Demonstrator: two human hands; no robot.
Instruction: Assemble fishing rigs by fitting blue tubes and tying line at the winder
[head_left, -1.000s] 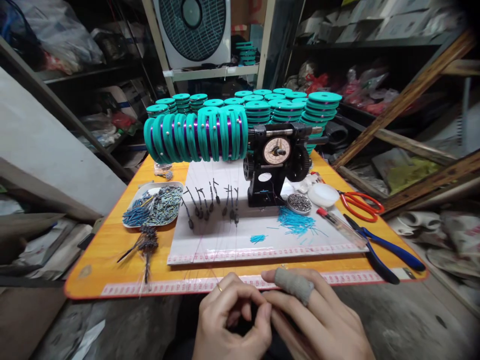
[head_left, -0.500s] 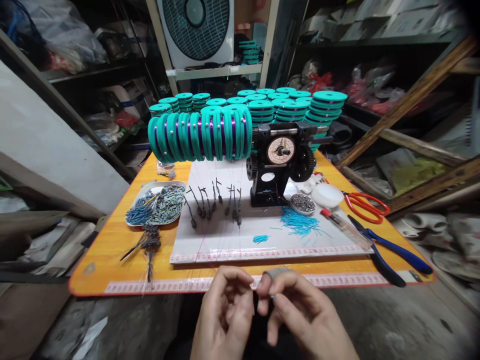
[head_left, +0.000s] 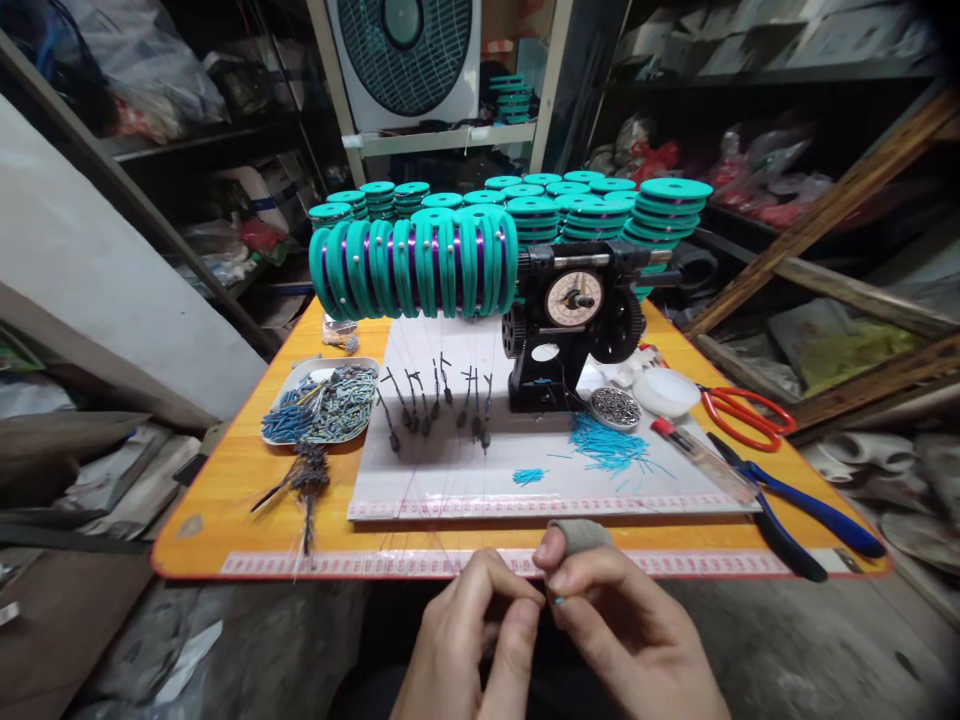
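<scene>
Close together at the table's front edge, my left hand and my right hand nearly touch at the fingertips. A tiny blue piece shows between the thumb and forefinger of my right hand, one finger of which wears a grey wrap. My left thumb and forefinger are pinched; whatever they grip is too small to make out. Beyond the hands, thin lines hang from a row of green spools on a black winding machine. Dark weights with short stems hang on those lines above a white board.
Blue strips lie on the board near a dish of small metal parts. Blue-handled pliers and red scissors are at right. A tray of small tubes and a dark bundle sit left. Stacked green spools stand behind.
Both hands have come closer together, and my left fingertips have closed into a pinch beside the right ones. The whole view has shifted slightly, with the table further right.
</scene>
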